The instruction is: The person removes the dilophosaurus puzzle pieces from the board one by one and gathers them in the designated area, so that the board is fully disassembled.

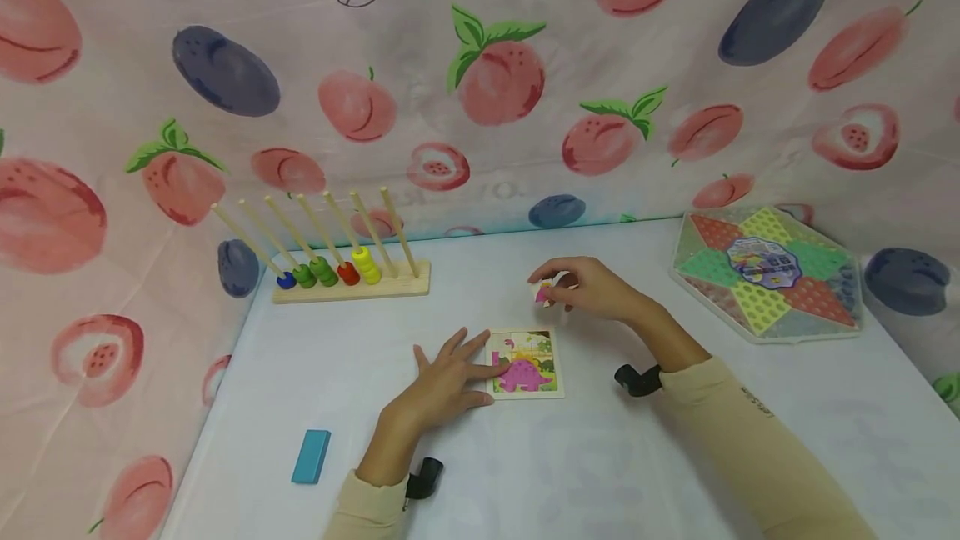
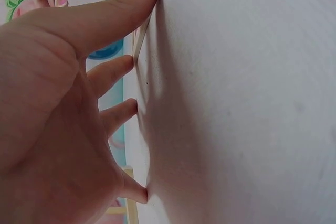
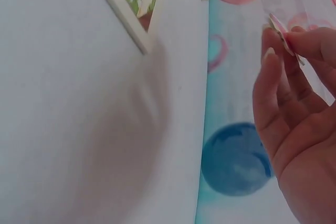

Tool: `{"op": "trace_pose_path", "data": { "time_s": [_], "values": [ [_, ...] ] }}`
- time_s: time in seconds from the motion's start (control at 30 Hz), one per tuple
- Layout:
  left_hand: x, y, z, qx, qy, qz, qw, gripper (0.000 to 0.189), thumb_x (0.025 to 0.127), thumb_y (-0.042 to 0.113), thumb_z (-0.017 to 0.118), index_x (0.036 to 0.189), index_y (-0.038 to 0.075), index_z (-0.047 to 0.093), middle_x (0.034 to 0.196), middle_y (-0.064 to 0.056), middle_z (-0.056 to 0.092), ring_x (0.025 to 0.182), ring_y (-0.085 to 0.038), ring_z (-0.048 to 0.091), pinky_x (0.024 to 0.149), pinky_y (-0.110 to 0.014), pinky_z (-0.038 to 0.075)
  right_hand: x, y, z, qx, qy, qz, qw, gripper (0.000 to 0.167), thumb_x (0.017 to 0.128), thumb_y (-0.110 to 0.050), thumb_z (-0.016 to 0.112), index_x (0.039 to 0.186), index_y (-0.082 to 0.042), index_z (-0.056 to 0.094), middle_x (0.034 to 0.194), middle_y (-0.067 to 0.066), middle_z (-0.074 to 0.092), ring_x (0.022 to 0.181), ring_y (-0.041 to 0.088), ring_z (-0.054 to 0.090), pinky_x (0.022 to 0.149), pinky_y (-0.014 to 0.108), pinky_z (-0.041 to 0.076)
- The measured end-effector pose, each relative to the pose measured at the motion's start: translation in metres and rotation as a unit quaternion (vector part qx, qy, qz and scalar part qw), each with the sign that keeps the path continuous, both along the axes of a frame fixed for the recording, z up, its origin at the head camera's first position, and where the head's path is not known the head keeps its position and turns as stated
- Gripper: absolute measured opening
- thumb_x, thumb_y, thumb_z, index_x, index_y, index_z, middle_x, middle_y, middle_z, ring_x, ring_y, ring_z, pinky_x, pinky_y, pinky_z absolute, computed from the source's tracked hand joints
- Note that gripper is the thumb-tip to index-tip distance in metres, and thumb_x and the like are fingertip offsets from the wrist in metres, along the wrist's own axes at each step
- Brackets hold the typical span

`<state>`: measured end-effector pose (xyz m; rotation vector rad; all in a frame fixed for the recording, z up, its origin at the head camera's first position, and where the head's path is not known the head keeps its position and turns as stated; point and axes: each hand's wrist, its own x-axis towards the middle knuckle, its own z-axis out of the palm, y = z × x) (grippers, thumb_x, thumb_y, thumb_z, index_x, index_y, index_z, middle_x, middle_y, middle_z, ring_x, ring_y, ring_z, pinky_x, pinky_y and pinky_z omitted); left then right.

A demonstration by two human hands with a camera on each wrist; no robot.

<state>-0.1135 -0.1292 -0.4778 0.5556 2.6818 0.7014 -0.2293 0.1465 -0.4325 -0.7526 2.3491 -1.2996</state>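
Note:
A small square jigsaw puzzle (image 1: 560, 365) in a pale wooden frame shows a pink dinosaur among green plants. My left hand (image 1: 442, 386) has its fingers spread, with fingertips on the puzzle's left side; the thumb (image 2: 115, 17) lies along the frame's edge in the left wrist view. A pale patch shows in the upper left of the picture. Above and beyond the puzzle's top right corner, my right hand (image 1: 592, 286) pinches a puzzle piece (image 3: 282, 35) between thumb and fingers, raised over the table. Pink and white colours show on that piece (image 1: 542, 293).
At the back left stands a wooden counting rack (image 1: 352, 293) with upright pegs and coloured beads. A blue rectangular block (image 1: 311, 457) lies at front left. To the right sits a hexagonal checkers board (image 1: 765, 273) in clear wrap. Fruit-patterned cloth (image 1: 510, 165) hangs behind the white table.

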Motion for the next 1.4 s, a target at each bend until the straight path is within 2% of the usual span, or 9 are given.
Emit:
{"op": "trace_pose_path", "data": {
  "time_s": [0.2, 0.37, 0.63, 0.93, 1.27, 1.4],
  "values": [
    [0.002, -0.001, 0.0, 0.006, -0.003, 0.006, 1.0, 0.049, 0.088, 0.033, 0.079, 0.134, 0.04, 0.066, 0.169, -0.001, 0.033, 0.16, -0.037, 0.016, 0.104, -0.092, -0.004, 0.001, 0.014, -0.002, 0.004, 0.018, -0.038, 0.9991, 0.02, 0.097, -0.008, 0.066, 0.115, -0.001, 0.073, 0.107, 0.015, 0.074, 0.085, 0.041, 0.069, 0.067, 0.029, 0.06],
    [0.002, -0.002, 0.0, 0.008, -0.007, 0.006, 0.9999, 0.049, 0.088, 0.032, 0.078, 0.135, 0.039, 0.066, 0.169, -0.001, 0.033, 0.16, -0.037, 0.014, 0.104, -0.091, -0.005, -0.001, 0.023, -0.009, 0.013, 0.005, -0.057, 0.9983, 0.022, 0.094, -0.011, 0.072, 0.114, -0.002, 0.072, 0.111, 0.015, 0.072, 0.087, 0.038, 0.07, 0.069, 0.036, 0.062],
    [0.002, -0.003, -0.001, 0.011, -0.002, 0.005, 0.9999, 0.049, 0.088, 0.031, 0.078, 0.135, 0.038, 0.066, 0.169, -0.002, 0.033, 0.16, -0.038, 0.015, 0.104, -0.092, -0.005, -0.003, 0.036, -0.017, 0.022, -0.002, -0.075, 0.9969, 0.022, 0.092, -0.007, 0.073, 0.114, -0.002, 0.071, 0.114, 0.019, 0.069, 0.089, 0.033, 0.073, 0.07, 0.027, 0.062],
    [0.002, -0.002, -0.001, 0.013, 0.0, 0.004, 0.9999, 0.049, 0.088, 0.031, 0.079, 0.135, 0.038, 0.066, 0.169, -0.002, 0.033, 0.16, -0.038, 0.015, 0.104, -0.092, -0.005, -0.005, 0.039, -0.032, 0.072, -0.011, -0.107, 0.9915, 0.022, 0.092, -0.008, 0.074, 0.113, -0.003, 0.072, 0.113, 0.019, 0.07, 0.073, 0.015, 0.069, 0.067, 0.023, 0.058],
    [0.002, -0.001, 0.0, 0.016, -0.001, 0.002, 0.9999, 0.05, 0.087, 0.03, 0.079, 0.135, 0.037, 0.066, 0.169, -0.002, 0.033, 0.16, -0.037, 0.015, 0.104, -0.092, -0.005, -0.005, 0.034, -0.044, 0.116, -0.01, -0.121, 0.9858, 0.023, 0.091, -0.013, 0.076, 0.111, -0.004, 0.073, 0.092, 0.011, 0.072, 0.065, 0.013, 0.063, 0.061, 0.025, 0.054],
    [0.002, -0.001, -0.001, 0.014, -0.001, 0.001, 0.9999, 0.05, 0.087, 0.03, 0.079, 0.135, 0.037, 0.066, 0.169, -0.002, 0.033, 0.16, -0.037, 0.015, 0.104, -0.092, -0.005, -0.005, 0.033, -0.046, 0.125, -0.005, -0.126, 0.9842, 0.023, 0.09, -0.014, 0.078, 0.11, -0.004, 0.072, 0.094, 0.011, 0.069, 0.067, 0.013, 0.061, 0.061, 0.023, 0.053]
  ]
}}
